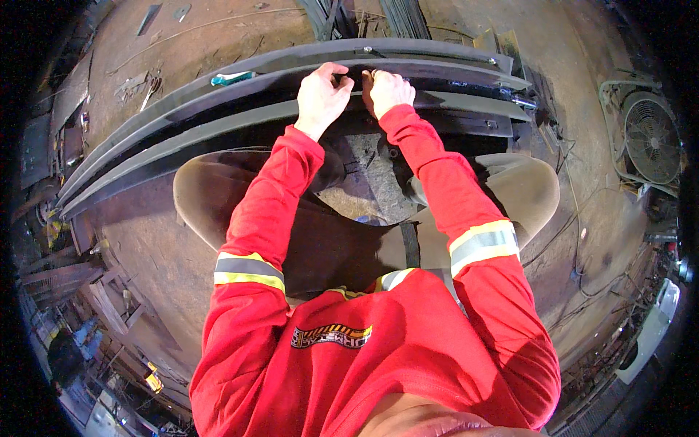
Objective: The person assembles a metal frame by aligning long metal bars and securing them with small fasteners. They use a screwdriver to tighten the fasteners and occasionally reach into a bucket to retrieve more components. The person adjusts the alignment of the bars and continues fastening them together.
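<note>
Long grey metal beams [218, 130] lie side by side across the floor in front of my bent knees. My left hand [322, 100] is over the middle of the beams, thumb and fingers curled together. Close to its right, my right hand [388, 91] has its fingers bent down at the dark gap between two beams. What either hand pinches, if anything, is hidden by the fingers. A teal-handled tool [233, 78] rests on the beams to the left. Toward the right end lies a shiny metal cylinder [524, 103], and a small bolt-like piece [368, 50] sits on the far beam.
Bundles of dark metal bars [404, 18] lie beyond the beams. A round floor fan [652, 138] stands at the right, with cables [575, 211] trailing across the floor near it. Metal frames and scrap [116, 302] are at the left, with a yellow object [153, 379] lower down.
</note>
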Tool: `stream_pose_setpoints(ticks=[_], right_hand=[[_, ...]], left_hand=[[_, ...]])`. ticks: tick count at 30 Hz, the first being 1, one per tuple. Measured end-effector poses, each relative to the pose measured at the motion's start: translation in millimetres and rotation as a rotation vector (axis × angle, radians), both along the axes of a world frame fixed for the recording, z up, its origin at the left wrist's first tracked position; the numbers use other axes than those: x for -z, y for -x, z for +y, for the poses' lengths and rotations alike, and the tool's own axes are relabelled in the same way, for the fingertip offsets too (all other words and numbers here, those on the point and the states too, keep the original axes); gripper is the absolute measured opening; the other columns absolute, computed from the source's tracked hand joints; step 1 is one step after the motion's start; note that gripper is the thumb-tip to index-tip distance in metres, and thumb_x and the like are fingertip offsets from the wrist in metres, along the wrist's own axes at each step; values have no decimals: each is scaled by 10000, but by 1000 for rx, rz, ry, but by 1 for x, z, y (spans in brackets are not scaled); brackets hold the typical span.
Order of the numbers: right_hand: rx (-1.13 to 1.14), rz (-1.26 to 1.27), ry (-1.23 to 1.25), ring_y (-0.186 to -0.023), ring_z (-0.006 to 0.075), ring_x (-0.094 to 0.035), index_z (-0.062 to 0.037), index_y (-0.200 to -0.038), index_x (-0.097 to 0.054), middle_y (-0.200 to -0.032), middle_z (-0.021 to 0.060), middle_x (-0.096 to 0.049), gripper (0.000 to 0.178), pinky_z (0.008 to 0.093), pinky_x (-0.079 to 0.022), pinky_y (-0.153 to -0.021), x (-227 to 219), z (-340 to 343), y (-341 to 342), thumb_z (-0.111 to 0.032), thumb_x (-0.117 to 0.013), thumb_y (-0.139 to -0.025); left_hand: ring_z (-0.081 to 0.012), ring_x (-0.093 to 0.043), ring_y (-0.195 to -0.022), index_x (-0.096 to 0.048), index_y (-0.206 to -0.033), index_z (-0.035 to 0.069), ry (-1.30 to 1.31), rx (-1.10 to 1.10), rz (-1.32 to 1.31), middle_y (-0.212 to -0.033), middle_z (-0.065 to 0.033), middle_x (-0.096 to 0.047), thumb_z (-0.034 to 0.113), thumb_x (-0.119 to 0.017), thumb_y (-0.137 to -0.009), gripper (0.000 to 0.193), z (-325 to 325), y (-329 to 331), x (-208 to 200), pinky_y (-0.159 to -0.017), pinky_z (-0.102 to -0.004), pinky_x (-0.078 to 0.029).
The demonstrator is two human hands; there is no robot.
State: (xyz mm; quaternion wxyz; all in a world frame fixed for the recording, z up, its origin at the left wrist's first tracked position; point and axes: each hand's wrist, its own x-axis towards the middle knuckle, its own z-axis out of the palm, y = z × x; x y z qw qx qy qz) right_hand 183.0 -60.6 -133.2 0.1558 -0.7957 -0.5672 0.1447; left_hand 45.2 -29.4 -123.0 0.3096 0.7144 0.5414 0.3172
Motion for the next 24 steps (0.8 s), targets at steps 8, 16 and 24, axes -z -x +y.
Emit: stream_pose_setpoints(ticks=[8, 16, 24], right_hand=[[-34, 8, -15, -807, 385, -644, -79, -833, -643, -819, 184, -664, 330, 479, -495, -703, -7, -3, -1, -400, -565, -849], [29, 66, -72, -772, 370, -650, -82, -826, -635, -810, 173, -666, 277, 465, -499, -686, -5, -3, -1, -355, -589, -838], [15, 4, 16, -796, 385, -642, -89, -836, -634, -828, 190, -661, 321, 469, -498, -702, -4, -1, 4, -396, -543, -859]], left_hand=[[-254, -623, -593, -660, -880, 46, 13, -4, 13, -653, -123, -625, 170, -662, -733, 193, 1, 2, 0, -581, -339, -493], [-264, -626, -590, -660, -875, 43, 5, 8, -11, -646, -133, -624, 174, -655, -737, 190, 1, 1, 0, -582, -347, -497], [-267, -636, -620, -663, -880, 44, 21, 2, -9, -678, -135, -637, 180, -651, -738, 196, 1, 4, 2, -599, -344, -502]])
